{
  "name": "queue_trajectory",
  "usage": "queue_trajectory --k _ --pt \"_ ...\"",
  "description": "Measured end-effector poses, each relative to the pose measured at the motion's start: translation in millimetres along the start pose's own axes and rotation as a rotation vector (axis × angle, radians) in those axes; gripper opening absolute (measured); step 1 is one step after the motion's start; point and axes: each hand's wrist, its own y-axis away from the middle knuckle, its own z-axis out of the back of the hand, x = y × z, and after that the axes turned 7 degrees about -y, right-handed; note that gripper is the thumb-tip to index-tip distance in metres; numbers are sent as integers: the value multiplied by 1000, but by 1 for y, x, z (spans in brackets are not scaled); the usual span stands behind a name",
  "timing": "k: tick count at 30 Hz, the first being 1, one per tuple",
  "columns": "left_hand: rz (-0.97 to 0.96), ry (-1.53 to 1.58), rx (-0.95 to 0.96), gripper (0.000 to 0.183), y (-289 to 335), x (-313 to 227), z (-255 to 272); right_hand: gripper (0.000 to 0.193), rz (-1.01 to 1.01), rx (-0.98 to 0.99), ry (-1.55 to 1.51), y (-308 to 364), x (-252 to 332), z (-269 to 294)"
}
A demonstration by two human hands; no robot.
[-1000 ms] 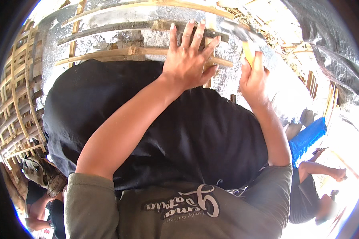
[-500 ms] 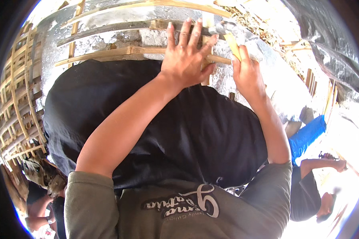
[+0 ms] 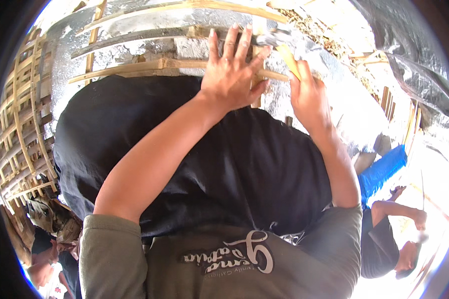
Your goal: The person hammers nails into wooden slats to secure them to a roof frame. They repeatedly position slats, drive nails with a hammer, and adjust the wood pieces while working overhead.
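Observation:
My right hand point(image 3: 309, 97) is wrapped round the yellow handle of a hammer point(image 3: 287, 59). The hammer's metal head, smeared by motion, is at the end of a dark bamboo slat point(image 3: 139, 36), close to my left fingertips. With fingers spread, my left hand point(image 3: 230, 74) lies flat across that slat and a lighter bamboo slat point(image 3: 134, 68) nearer to me. A pale upright strip point(image 3: 258, 25) crosses beneath the slats by my left hand. Whether a nail is under the hammer head cannot be made out.
Woven bamboo panels point(image 3: 22, 114) stand at the left. Straw-like scraps point(image 3: 329, 45) and dark plastic sheeting point(image 3: 419, 65) are at the far right. A co-worker point(image 3: 384, 244) sits at the lower right near a blue cloth point(image 3: 381, 172); another person point(image 3: 47, 254) is at the lower left.
The hammer head has shifted slightly left toward the slat's end, my right hand moving with it. My left hand stays in place. The co-worker at the right has moved their arms.

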Motion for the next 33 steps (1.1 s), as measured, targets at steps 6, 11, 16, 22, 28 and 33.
queue_trajectory --k 6,11,16,22,28,33 --pt "-1 -35 13 69 -2 5 -1 25 38 -44 -53 2 -5 2" --pt "-2 6 -19 68 0 1 -5 26 -102 -78 -93 -8 -1 4" --pt "-4 1 -10 71 -1 -1 -2 20 80 -105 29 -2 -5 8" --pt "-11 -27 -4 71 -4 1 -1 23 -24 -44 18 -5 -5 -4" --pt "-17 -2 -28 69 -4 0 -3 19 43 -191 -139 -7 16 15" --pt "-11 -2 6 70 -2 2 0 19 -46 31 61 -8 0 6"
